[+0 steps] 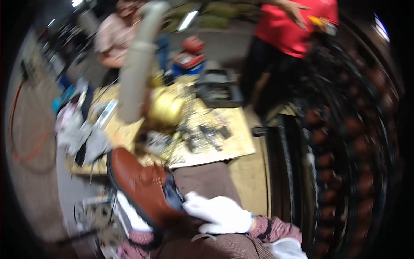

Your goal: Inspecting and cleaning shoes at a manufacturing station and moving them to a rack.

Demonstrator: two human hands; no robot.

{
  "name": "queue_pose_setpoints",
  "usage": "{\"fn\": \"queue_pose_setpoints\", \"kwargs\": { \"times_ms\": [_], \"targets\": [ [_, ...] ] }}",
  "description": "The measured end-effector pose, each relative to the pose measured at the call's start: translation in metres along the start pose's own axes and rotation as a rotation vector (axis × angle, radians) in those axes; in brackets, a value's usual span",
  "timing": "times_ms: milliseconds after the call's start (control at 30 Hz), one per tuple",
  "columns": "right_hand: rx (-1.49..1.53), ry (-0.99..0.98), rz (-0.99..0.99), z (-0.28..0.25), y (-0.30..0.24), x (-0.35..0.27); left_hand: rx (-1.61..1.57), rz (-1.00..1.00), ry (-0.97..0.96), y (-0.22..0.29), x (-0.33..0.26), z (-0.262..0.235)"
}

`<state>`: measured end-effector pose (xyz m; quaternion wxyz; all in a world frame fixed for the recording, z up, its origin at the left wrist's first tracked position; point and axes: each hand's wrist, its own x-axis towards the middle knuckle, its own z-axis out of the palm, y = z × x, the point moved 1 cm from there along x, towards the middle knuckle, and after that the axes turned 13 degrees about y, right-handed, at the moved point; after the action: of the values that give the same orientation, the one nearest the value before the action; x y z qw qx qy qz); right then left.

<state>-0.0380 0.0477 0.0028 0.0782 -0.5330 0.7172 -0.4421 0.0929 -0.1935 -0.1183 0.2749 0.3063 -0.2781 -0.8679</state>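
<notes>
One head view on my feed: one brown shoe (139,183) in front of the worktable (241,140), blue-grey inside. Two white-gloved hands: right hand (222,214) at its opening, left hand (134,218) mostly hidden beneath; can't tell either grip. One black tray (221,102), contents unreadable. One blue container (189,71), red items (189,59) on top. Two people (297,26), both cut off.

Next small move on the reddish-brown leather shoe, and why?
I'd probably ease the white-gloved right hand into the reddish-brown leather shoe: it sits at the opening, by the dark lining, while the white-gloved left hand, partly hidden, seems to support the dark sole.
</notes>
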Motion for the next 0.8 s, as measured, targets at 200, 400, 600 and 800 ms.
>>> {"fn": "queue_pose_setpoints", "kwargs": {
  "times_ms": [200,400,600,800],
  "targets": [
    [-0.139,0.161,-0.097,-0.053,-0.051,-0.016,0.021,-0.25,-0.359,-0.003,-0.052,0.102],
    [-0.551,0.557,-0.034,-0.179,-0.181,-0.07,0.358,-0.215,-0.967,-0.024,-0.064,0.166],
    [-1.817,0.774,-0.039,-0.248,-0.247,-0.098,0.288,-0.411,-0.661,-0.062,-0.041,0.145],
    [-2.363,0.788,0.346,-0.444,-0.238,-0.121,0.334,-0.428,-0.625,-0.077,-0.025,0.15]
  ]
}}
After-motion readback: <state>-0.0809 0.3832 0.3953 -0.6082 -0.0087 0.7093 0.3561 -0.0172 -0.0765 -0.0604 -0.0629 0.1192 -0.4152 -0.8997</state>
